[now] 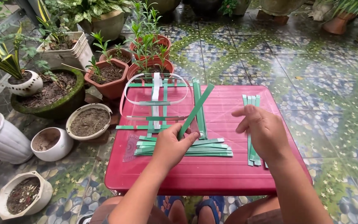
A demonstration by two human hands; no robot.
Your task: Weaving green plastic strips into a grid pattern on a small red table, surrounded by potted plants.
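On a red plastic desk (212,174), the left hand (171,146) pinches one green strip (196,110) angled above a flat strip stack (206,148), steadying it, while the right hand (262,129) hovers spread over spare strips (251,101).

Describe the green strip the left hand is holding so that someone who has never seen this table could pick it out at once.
Start at the red plastic table. Near its middle, the left hand pinches one long green strip by its lower end. Unlike the flat pile of green strips lying crosswise below the hand and the bundle by the right hand, this one rises off the table, slanting up and to the right.
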